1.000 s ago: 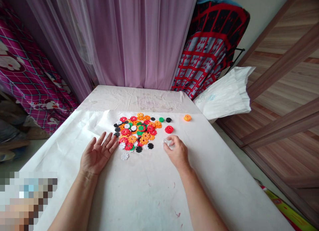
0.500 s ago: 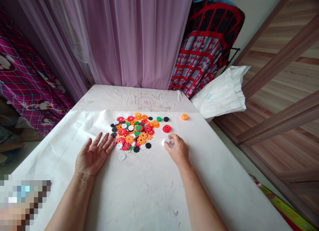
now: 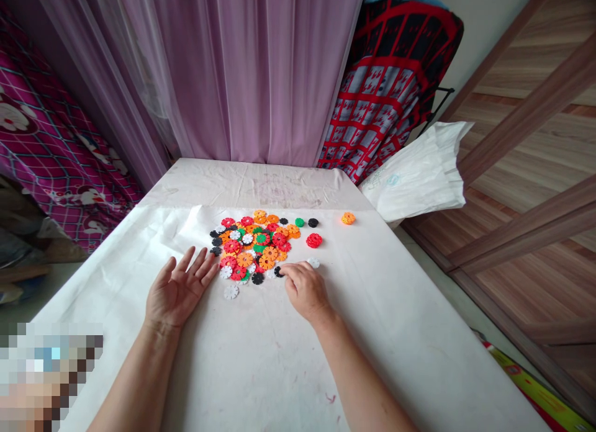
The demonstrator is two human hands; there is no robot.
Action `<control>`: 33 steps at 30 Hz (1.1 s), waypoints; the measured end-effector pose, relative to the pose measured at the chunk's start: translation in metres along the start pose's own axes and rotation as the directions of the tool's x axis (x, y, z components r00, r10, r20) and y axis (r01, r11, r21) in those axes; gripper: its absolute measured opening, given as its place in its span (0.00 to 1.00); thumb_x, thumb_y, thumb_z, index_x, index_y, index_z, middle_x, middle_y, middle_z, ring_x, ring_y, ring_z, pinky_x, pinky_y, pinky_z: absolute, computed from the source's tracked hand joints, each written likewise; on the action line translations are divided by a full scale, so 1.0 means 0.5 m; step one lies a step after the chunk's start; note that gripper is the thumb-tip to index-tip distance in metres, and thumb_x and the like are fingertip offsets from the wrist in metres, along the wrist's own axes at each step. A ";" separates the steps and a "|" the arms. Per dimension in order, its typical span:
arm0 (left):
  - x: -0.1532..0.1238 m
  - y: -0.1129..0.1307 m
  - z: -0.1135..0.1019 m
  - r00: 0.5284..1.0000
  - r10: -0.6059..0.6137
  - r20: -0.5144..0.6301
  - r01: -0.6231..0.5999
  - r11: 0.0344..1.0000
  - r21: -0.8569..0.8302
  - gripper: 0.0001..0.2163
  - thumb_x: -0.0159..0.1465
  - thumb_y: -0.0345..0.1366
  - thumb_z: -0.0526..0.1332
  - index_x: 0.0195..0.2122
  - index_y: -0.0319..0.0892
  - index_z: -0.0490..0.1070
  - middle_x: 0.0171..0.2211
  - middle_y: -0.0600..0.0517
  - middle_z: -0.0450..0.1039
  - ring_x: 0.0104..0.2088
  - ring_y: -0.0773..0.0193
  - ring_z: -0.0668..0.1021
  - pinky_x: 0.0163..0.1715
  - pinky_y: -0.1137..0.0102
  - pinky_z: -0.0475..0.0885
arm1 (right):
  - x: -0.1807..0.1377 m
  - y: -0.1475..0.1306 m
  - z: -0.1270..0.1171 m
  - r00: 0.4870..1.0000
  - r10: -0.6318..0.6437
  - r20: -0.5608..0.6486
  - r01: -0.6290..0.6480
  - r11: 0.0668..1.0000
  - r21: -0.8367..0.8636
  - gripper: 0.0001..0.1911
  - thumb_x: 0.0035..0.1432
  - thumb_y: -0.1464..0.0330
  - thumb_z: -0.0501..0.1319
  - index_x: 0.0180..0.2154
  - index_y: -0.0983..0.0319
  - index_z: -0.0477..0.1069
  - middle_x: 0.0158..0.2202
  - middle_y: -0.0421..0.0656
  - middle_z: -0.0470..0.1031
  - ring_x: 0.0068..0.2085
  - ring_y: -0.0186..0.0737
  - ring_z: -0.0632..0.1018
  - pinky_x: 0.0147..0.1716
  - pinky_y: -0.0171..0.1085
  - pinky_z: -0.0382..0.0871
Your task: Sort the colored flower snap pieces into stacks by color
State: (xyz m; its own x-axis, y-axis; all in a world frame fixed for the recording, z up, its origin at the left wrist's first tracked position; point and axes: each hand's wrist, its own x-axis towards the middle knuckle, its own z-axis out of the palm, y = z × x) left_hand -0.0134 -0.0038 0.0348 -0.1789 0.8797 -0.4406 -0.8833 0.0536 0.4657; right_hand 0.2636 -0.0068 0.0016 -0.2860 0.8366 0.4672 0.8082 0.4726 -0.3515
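A loose pile of notched plastic snowflake discs (image 3: 244, 249) in red, orange, white, black and green lies on the white-covered table (image 3: 251, 357). Palm up with its fingers spread, my left hand (image 3: 179, 292) rests at the pile's left side and holds nothing. My right hand (image 3: 307, 292) is at the pile's lower right, its fingers curled together. Its fingertips meet the edge of a black disc (image 3: 278, 271); whatever is under them is hidden. Just beyond the knuckles lies a white disc (image 3: 313, 262). A separate white disc (image 3: 231, 292) sits below the pile.
Right of the pile are a red stack (image 3: 314, 240), an orange stack (image 3: 347, 218), a green piece (image 3: 300, 222) and a black piece (image 3: 313, 223). A white bag (image 3: 419, 174) stands by the table's right edge. Purple curtains (image 3: 265, 78) hang behind.
My right hand has let go of the white disc, leaving it on the table, and has moved left to the pile's edge. My left hand keeps its pose.
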 end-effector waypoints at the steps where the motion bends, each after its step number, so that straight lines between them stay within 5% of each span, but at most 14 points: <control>1: 0.000 0.000 -0.002 1.000 0.006 0.009 -0.006 1.000 0.010 0.20 0.66 0.38 0.60 0.58 0.39 0.72 0.57 0.36 0.75 0.60 0.43 0.75 0.54 0.47 0.77 | 0.001 -0.008 0.006 0.999 -0.021 0.042 0.021 1.000 0.005 0.17 0.57 0.80 0.56 0.39 0.57 0.78 0.43 0.41 0.83 0.43 0.42 0.78 0.44 0.38 0.70; 16: 0.005 0.000 -0.007 1.000 -0.003 0.015 0.003 1.000 0.010 0.20 0.66 0.38 0.60 0.58 0.39 0.72 0.57 0.36 0.75 0.61 0.42 0.75 0.52 0.47 0.78 | 0.049 -0.084 0.002 0.938 0.244 0.245 -0.189 0.955 -0.228 0.05 0.62 0.66 0.65 0.40 0.59 0.76 0.40 0.45 0.82 0.50 0.49 0.76 0.43 0.41 0.69; 22: 0.004 0.001 -0.003 1.000 -0.020 -0.006 0.020 0.999 -0.027 0.21 0.66 0.37 0.60 0.59 0.41 0.71 0.58 0.36 0.75 0.61 0.43 0.75 0.53 0.45 0.77 | 0.055 -0.085 0.008 0.931 0.274 0.242 -0.215 0.946 -0.243 0.06 0.60 0.70 0.65 0.40 0.58 0.74 0.39 0.45 0.82 0.48 0.47 0.76 0.41 0.40 0.69; 29: 0.007 0.002 -0.011 0.999 0.001 0.037 -0.002 0.999 0.044 0.19 0.66 0.38 0.59 0.58 0.40 0.72 0.58 0.37 0.75 0.60 0.43 0.76 0.50 0.50 0.80 | 0.018 -0.043 -0.004 0.981 0.192 -0.004 -0.192 0.979 -0.073 0.10 0.55 0.70 0.66 0.41 0.56 0.72 0.40 0.41 0.82 0.45 0.44 0.78 0.43 0.38 0.69; 33: 0.008 0.001 -0.011 0.999 0.011 0.036 -0.012 0.999 0.047 0.20 0.66 0.38 0.60 0.58 0.38 0.72 0.58 0.36 0.75 0.61 0.43 0.75 0.50 0.49 0.80 | -0.004 0.043 -0.058 0.916 0.320 -0.242 -0.346 0.935 -0.074 0.11 0.54 0.68 0.65 0.41 0.56 0.71 0.40 0.42 0.82 0.43 0.44 0.79 0.40 0.39 0.69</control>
State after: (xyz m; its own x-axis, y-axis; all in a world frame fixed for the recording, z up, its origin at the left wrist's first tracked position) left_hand -0.0168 -0.0029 0.0293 -0.1726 0.8966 -0.4078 -0.8597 0.0649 0.5066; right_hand 0.2965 -0.0065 0.0167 0.1214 0.8504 0.5119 0.8930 0.1316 -0.4304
